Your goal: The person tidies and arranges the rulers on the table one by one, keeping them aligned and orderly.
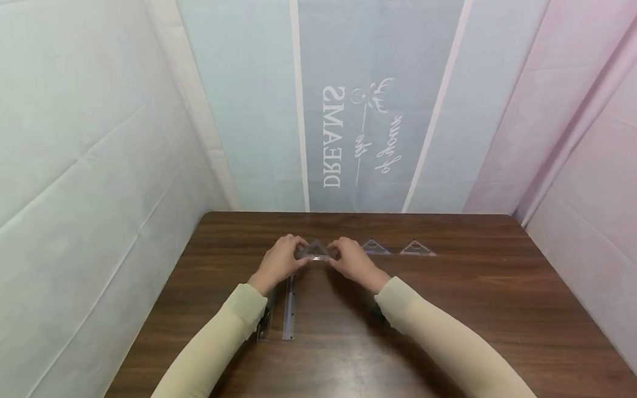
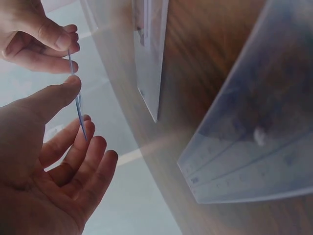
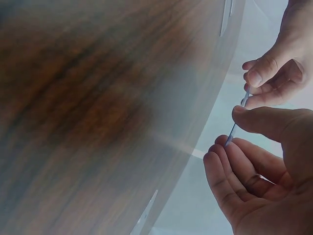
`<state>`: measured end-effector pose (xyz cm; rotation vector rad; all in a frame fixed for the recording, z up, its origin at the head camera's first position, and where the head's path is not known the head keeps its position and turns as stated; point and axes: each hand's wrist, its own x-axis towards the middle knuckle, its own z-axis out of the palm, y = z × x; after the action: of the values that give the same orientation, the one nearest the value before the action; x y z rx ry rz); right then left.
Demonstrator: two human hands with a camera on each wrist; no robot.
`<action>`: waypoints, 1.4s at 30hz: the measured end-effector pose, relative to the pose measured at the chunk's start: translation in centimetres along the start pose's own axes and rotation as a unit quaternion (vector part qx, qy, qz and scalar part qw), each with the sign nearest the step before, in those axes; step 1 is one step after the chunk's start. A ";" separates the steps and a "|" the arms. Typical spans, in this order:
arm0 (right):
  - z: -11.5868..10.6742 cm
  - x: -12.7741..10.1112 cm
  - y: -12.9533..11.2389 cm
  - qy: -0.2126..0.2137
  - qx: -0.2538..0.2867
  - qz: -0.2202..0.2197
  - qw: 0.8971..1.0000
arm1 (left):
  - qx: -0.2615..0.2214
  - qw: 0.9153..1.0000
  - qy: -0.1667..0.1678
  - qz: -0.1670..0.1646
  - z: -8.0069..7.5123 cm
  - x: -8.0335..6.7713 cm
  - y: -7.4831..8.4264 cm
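Both hands pinch a clear set square (image 1: 318, 258) between thumb and fingers, one at each side, above the far part of the table. My left hand (image 1: 278, 263) has its left corner, and my right hand (image 1: 356, 262) grips the right corner. Seen edge-on in the left wrist view, the set square (image 2: 79, 110) is a thin bluish sheet. Below the left hand lie two clear rulers, one with a blue strip (image 1: 288, 310) and another (image 1: 263, 327) partly hidden by the left sleeve. To the right of the right hand are a blue-tinted set square (image 1: 376, 250) and a clear one (image 1: 417, 253).
The brown wooden table (image 1: 468, 324) spans the space in front of me. Behind it hangs a blue-grey curtain (image 1: 353, 51) with white lettering; pale cloth walls (image 1: 72, 116) stand on both sides.
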<state>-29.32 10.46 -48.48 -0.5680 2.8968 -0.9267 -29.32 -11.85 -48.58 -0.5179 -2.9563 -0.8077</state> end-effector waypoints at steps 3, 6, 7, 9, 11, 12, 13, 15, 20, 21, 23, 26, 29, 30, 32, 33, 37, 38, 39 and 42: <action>-0.2 -0.7 0.0 -0.006 0.006 -0.005 1.000 | -0.005 1.000 0.000 0.006 0.2 -0.5 0.2; -0.4 -1.4 0.0 -0.012 0.011 -0.008 1.000 | -0.007 1.000 0.004 0.016 0.4 -0.9 0.4; -0.4 -1.5 0.0 -0.014 0.012 -0.009 1.000 | -0.007 1.000 0.006 0.019 0.5 -1.0 0.5; -0.5 -1.8 0.1 -0.015 0.011 -0.011 1.000 | -0.005 1.000 0.009 0.025 0.6 -1.3 0.6; -0.6 -2.1 0.1 -0.016 0.009 -0.013 1.000 | -0.003 1.000 0.009 0.029 0.7 -1.6 0.8; -0.6 -2.2 0.2 -0.017 0.006 -0.017 1.000 | -0.002 1.000 0.007 0.031 0.7 -1.7 0.8; -0.7 -2.3 0.2 -0.016 0.003 -0.021 1.000 | -0.001 0.999 0.007 0.034 0.6 -1.9 0.9; -0.8 -2.6 0.3 -0.012 -0.002 -0.032 0.999 | 0.000 0.999 0.005 0.039 0.6 -2.1 1.0; -1.0 -3.9 0.2 -0.013 -0.007 -0.050 0.999 | 0.001 0.998 0.005 0.064 0.6 -2.7 1.2; -1.0 -4.1 0.2 -0.015 -0.007 -0.052 0.998 | 0.004 0.998 0.003 0.069 0.6 -2.9 1.2; -1.0 -4.6 0.1 -0.022 -0.011 -0.057 0.998 | 0.006 0.997 -0.003 0.073 0.7 -3.2 1.2; -0.9 -5.3 0.3 -0.022 -0.019 -0.071 0.997 | 0.000 0.997 -0.012 0.076 0.9 -3.6 1.2; -0.9 -5.8 0.4 -0.020 -0.022 -0.085 0.996 | -0.011 0.996 -0.017 0.081 1.0 -3.9 1.3; -0.9 -6.0 0.5 -0.019 -0.022 -0.088 0.996 | -0.011 0.996 -0.018 0.083 1.0 -4.0 1.4; -0.9 -6.3 0.6 -0.018 -0.022 -0.094 0.995 | -0.013 0.996 -0.021 0.087 1.0 -4.3 1.5; -1.0 -6.5 0.6 -0.018 -0.021 -0.097 0.995 | -0.014 0.996 -0.023 0.089 1.0 -4.4 1.6; -1.1 -7.2 0.6 -0.017 -0.018 -0.100 0.995 | -0.020 0.995 -0.023 0.093 1.0 -4.8 2.0; -1.1 -7.4 0.5 -0.018 -0.018 -0.098 0.995 | -0.021 0.995 -0.023 0.095 1.0 -5.0 2.1; -1.1 -7.5 0.5 -0.020 -0.018 -0.098 0.995 | -0.022 0.995 -0.025 0.096 1.1 -5.1 2.2; -1.1 -8.1 0.5 -0.027 -0.019 -0.096 0.995 | -0.019 0.995 -0.032 0.096 1.2 -5.5 2.4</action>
<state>-22.14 14.31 -48.35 -0.8739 2.8558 -0.8627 -23.30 -11.03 -49.09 -0.8301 -2.8926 -0.8432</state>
